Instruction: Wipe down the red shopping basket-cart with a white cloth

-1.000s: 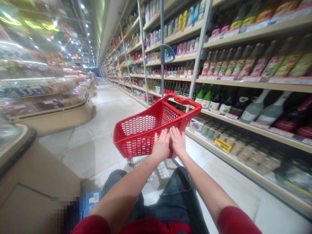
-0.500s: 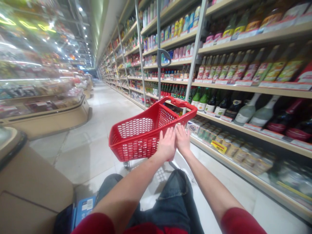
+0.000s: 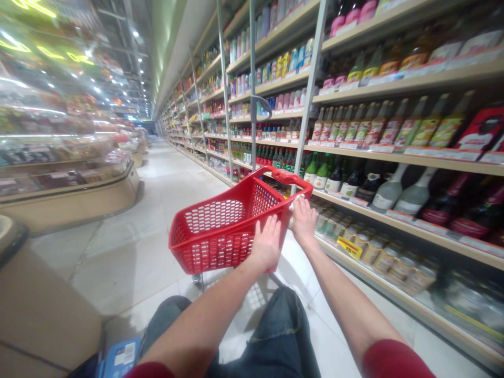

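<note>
A red plastic shopping basket on wheels (image 3: 220, 231) stands on the tiled aisle floor ahead of my knees, empty, its handle bar (image 3: 289, 178) at the far right. My left hand (image 3: 268, 244) lies flat against the basket's near right wall, fingers stretched out. My right hand (image 3: 304, 219) rests further along the same wall near the handle, fingers extended and together, touching the rim. Neither hand grips anything.
Long shelves (image 3: 394, 152) of bottles, jars and cans run along the right. Curved beige display counters (image 3: 71, 199) line the left. The pale tiled aisle (image 3: 169, 173) runs straight ahead. A blue box (image 3: 116, 357) lies by my left leg.
The basket has shifted slightly left and away. My right hand has slid forward along the basket's wall toward the handle, apart from my left hand.
</note>
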Demonstrator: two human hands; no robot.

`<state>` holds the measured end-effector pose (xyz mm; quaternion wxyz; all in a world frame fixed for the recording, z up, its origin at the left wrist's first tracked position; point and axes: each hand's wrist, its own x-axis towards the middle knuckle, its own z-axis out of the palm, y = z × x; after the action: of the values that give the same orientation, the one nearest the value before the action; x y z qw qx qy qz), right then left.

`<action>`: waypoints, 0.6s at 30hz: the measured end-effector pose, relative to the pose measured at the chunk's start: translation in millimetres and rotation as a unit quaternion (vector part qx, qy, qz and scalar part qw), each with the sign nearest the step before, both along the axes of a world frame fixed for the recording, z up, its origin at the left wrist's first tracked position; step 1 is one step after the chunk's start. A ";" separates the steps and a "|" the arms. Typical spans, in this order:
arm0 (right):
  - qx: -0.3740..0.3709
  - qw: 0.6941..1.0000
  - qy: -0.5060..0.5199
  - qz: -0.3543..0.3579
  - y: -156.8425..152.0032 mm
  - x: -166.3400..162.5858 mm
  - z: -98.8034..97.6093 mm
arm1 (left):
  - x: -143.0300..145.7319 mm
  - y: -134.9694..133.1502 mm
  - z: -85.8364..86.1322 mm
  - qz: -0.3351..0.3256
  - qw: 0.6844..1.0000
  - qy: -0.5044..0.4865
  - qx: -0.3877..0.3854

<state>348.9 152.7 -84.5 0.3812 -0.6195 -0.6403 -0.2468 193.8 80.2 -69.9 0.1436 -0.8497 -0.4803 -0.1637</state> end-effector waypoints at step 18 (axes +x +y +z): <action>-0.061 0.990 -0.124 0.034 18.8 -48.8 26.6 | -138.6 -11.9 -42.0 0.226 0.965 -0.098 -0.087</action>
<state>300.2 171.5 -57.9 0.2686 -0.5842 -0.7169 -0.2695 55.3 68.3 -111.9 0.0549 -0.7085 -0.6835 -0.1668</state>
